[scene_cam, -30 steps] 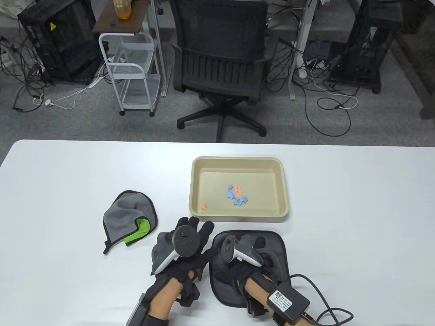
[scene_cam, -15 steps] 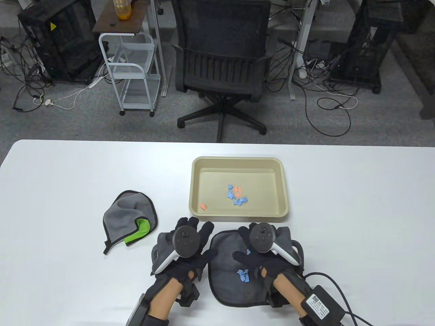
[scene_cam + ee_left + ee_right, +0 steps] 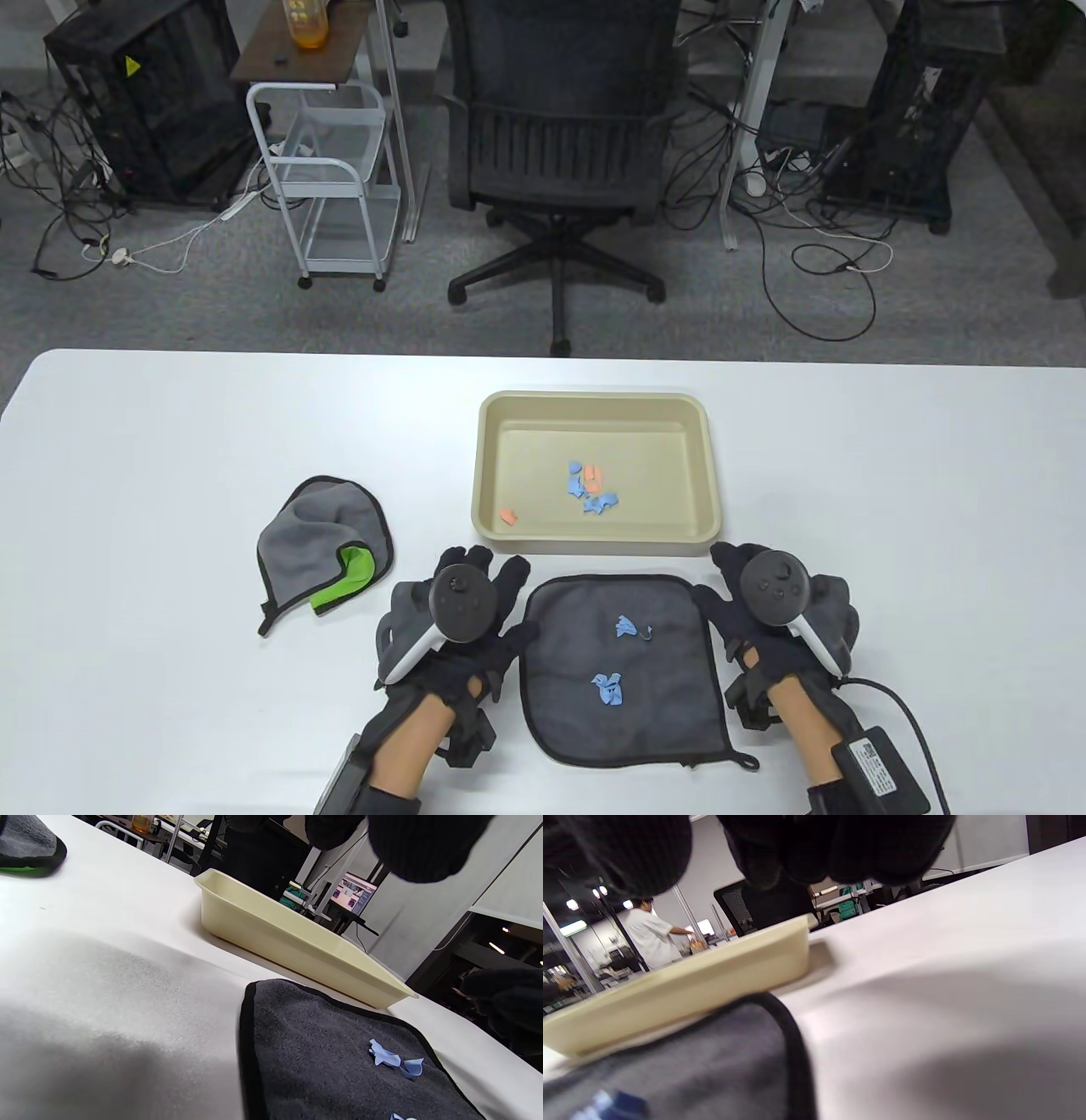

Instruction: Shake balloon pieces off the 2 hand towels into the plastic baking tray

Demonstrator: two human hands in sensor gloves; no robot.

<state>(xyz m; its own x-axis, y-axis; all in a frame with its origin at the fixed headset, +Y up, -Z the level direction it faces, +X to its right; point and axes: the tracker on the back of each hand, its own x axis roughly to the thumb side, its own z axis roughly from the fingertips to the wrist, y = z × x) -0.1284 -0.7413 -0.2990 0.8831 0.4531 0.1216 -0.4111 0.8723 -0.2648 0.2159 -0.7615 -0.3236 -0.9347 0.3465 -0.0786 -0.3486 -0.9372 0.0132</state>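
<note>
Dark towel [image 3: 624,671] lies flat on the bench [image 3: 170,475], bearing blue balloon pieces [image 3: 608,688]; left hand [image 3: 458,624] and right hand [image 3: 776,615] flank it, fingers relaxed, holding nothing.

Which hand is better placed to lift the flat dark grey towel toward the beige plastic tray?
Right. The right hand sits beside the dark grey towel corner nearest the beige tray; the left hand lies farther back.

Count, surface and beyond.
Towels: two, one flat dark grey towel [image 3: 624,666], one crumpled grey-and-green towel [image 3: 327,543]. One beige tray [image 3: 594,406]. Blue balloon clumps on the flat towel [image 3: 628,626]: two. Gloved hands: two. One office chair [image 3: 564,153].
</note>
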